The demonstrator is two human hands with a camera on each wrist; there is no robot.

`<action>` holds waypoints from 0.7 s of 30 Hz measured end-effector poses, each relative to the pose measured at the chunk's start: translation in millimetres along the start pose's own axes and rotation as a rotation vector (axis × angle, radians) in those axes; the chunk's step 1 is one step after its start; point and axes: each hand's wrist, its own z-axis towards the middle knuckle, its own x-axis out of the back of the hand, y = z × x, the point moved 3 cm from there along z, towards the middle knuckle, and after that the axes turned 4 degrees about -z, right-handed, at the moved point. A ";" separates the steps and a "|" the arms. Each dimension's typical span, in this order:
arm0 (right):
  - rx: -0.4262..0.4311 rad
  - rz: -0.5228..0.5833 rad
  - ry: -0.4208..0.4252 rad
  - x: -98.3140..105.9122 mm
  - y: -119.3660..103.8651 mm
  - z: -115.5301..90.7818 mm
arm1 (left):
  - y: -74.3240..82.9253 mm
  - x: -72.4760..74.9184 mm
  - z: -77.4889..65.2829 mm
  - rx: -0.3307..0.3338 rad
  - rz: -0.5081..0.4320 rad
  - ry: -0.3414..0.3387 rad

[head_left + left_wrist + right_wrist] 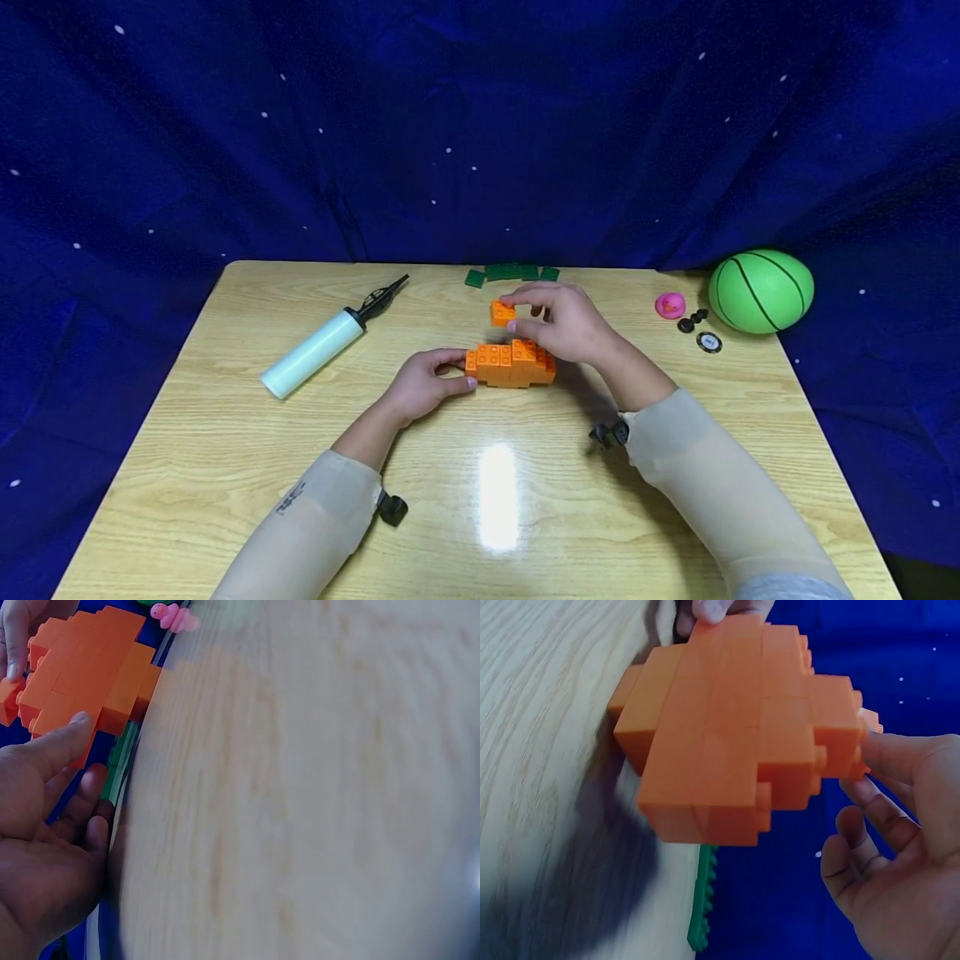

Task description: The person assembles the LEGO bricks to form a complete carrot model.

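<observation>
A stepped block of joined orange toy bricks (510, 367) is held up by my left hand (422, 388), which pinches its left end between thumb and fingers. Studs line its upper side, and in the right wrist view the smooth side walls of the build (720, 735) face the camera. Just above and behind it, my right hand (564, 323) pinches a small orange brick (502, 313) between thumb and forefinger. From the left wrist, that loose brick (9, 703) shows at the frame's edge, close to the studded side of the build.
Several flat green bricks (504, 272) lie along the table's back edge. A hand pump (315, 353) with a black nozzle rests at left. To the right are a pink rubber duck (670, 305), small black pieces (686, 325), a poker chip (708, 342) and a green ball (761, 292).
</observation>
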 end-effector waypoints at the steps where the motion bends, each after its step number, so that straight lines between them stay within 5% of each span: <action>1: 0.007 0.002 -0.004 0.5 -2.0 -0.8 | 0.3 0.1 -0.4 0.001 0.002 0.003; 21: 0.060 0.006 -0.046 -8.6 -13.3 -20.3 | 0.9 -1.5 -1.2 -0.016 0.002 0.022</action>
